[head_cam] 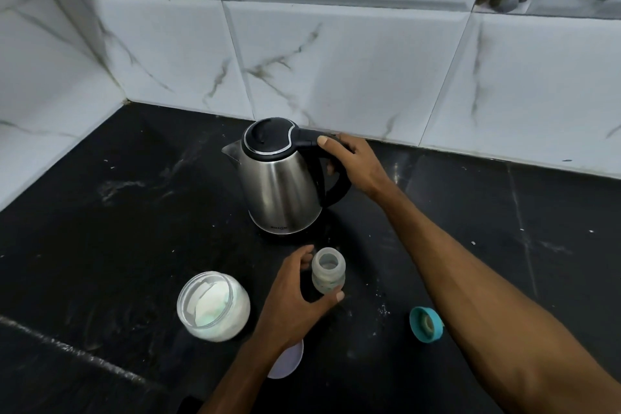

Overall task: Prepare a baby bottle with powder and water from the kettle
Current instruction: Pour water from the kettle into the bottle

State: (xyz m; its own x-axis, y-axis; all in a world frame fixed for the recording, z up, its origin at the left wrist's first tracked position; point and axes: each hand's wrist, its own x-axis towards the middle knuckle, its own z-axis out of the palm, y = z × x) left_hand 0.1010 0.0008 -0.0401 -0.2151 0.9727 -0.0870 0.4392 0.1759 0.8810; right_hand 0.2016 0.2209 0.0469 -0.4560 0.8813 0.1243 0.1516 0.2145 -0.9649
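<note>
I see only one view, from the camera on my head, looking forward and steeply down at the black counter [100, 245] from close above, facing the tiled wall [336, 60]; wide lens, edges seemingly bent.

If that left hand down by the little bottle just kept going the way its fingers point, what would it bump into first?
The left hand already curls round the open baby bottle, so it would meet that first. Beyond the bottle, up the black counter, stands the steel kettle, though depth is hard to judge.
</note>
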